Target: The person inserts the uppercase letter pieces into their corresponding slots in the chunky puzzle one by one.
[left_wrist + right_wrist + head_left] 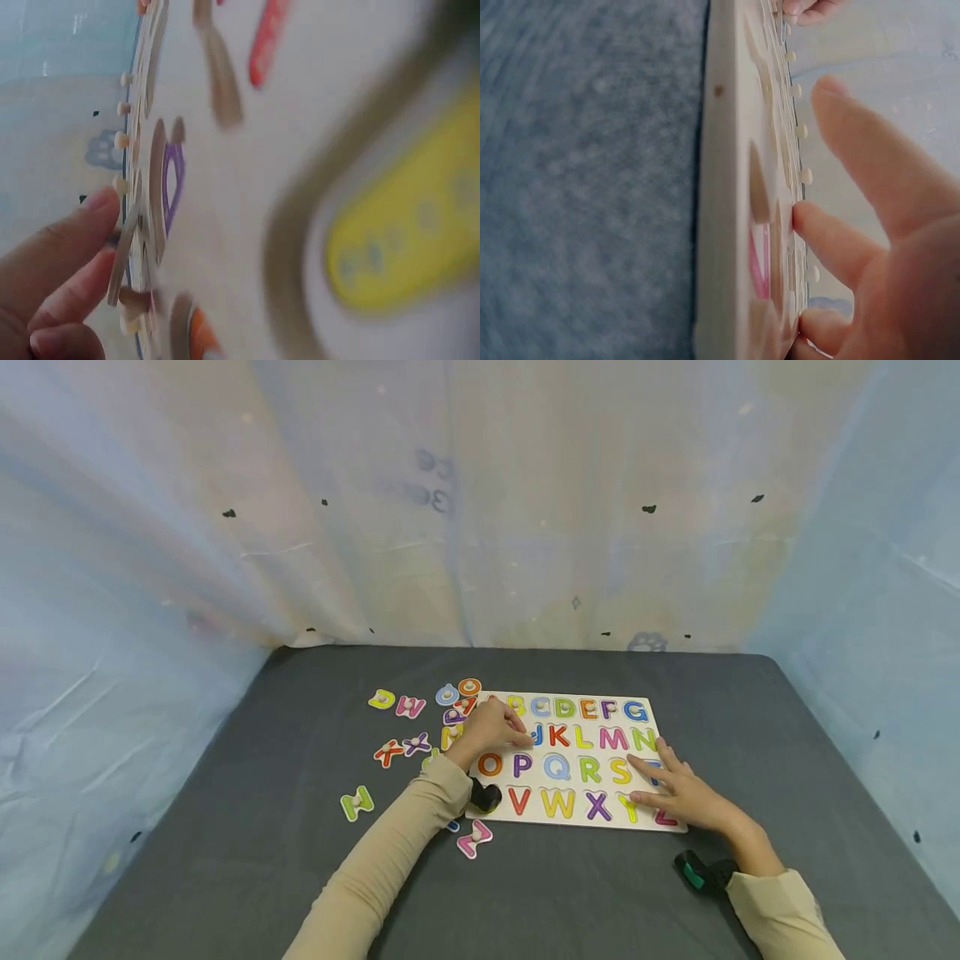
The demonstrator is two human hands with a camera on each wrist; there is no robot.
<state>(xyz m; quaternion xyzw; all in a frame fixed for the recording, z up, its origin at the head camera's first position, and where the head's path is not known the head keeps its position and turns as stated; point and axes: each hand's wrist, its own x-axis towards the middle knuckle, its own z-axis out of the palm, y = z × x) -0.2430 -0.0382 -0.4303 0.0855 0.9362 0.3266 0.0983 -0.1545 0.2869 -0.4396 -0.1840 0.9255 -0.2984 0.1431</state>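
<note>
A pale wooden alphabet puzzle board (pixel 573 783) lies flat on the dark table, its printed letters in rows. Knobbed pieces sit along its top row, such as the blue G (pixel 635 710). Over the left of the second row, my left hand (pixel 491 728) pinches a letter puzzle piece (pixel 124 259). That piece is tilted edge-on in the left wrist view, so its letter is hidden. At the board's right side, my right hand (pixel 686 793) rests with fingers spread, fingertips on the board near S, T and Y.
Loose knobbed letters lie left of the board, among them an orange O (pixel 469 687), a red K (pixel 388 752), a purple X (pixel 417 744) and a green letter (pixel 357 803). A pink letter (pixel 475 839) is below its lower-left corner. Curtains (pixel 525 527) surround the table.
</note>
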